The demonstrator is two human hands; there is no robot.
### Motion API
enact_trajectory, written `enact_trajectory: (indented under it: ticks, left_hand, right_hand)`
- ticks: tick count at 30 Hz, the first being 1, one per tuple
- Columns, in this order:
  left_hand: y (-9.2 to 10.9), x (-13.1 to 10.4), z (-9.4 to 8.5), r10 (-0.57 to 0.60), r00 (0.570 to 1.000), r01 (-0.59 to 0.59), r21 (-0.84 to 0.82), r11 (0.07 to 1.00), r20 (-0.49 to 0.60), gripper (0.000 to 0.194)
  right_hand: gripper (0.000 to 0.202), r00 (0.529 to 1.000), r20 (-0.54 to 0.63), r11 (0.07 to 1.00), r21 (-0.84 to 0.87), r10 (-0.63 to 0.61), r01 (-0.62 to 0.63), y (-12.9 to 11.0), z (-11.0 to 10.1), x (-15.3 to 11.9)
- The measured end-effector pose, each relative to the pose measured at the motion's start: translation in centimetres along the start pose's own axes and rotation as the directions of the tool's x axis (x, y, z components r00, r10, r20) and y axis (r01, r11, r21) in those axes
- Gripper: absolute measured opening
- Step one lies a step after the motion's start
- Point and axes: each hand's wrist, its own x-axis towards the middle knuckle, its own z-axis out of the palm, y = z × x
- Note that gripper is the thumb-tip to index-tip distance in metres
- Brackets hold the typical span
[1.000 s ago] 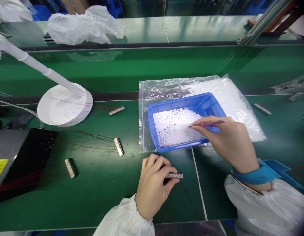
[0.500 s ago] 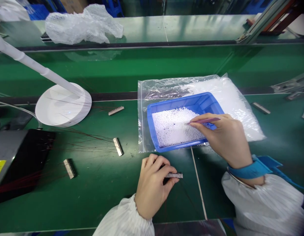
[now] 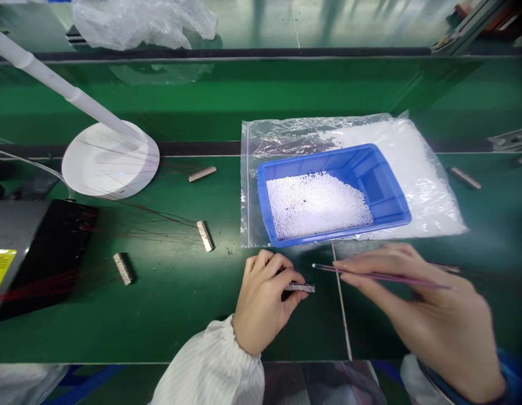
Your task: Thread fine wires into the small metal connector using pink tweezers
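Note:
Between the thumb and fingers of my left hand (image 3: 267, 306) is a small metal strip-shaped part (image 3: 301, 287) with a row of pins, held low over the green bench; the fingers cover its left end. My right hand (image 3: 430, 304) pinches pink tweezers (image 3: 379, 275), their tips pointing left. One white bead (image 3: 314, 265) sits at those tips, a little above and right of the part, not touching it. Behind both hands is a blue tray (image 3: 334, 236) with many white beads (image 3: 315, 205) in it.
The tray rests on a clear bag (image 3: 425, 169) of white beads. To the left lie similar metal parts (image 3: 205, 235), (image 3: 124, 268) with thin dark wires. A white lamp base (image 3: 113, 174) and a grey-black box (image 3: 41, 242) stand at the left. Another strip (image 3: 466, 178) lies far right.
My right hand has brought the tweezers out of the tray toward me, a bead now at the tips. My left hand keeps its grip. The view has tilted downward.

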Motion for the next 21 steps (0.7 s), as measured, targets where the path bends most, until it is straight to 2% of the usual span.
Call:
enact_trajectory:
  ticks: [5, 21]
  left_hand:
    - [0.1, 0.1, 0.0, -0.003, 1.0, 0.003, -0.003, 1.0, 0.011, 0.008]
    - [0.0, 0.1, 0.0, 0.009, 1.0, -0.009, 0.01, 1.0, 0.008, 0.006]
  right_hand:
    - [0.015, 0.995, 0.098, 0.999, 0.048, 0.0, -0.005, 1.0, 1.5, -2.0]
    - [0.018, 0.995, 0.099, 0.999, 0.043, 0.005, -0.01, 1.3, 1.8, -2.9]
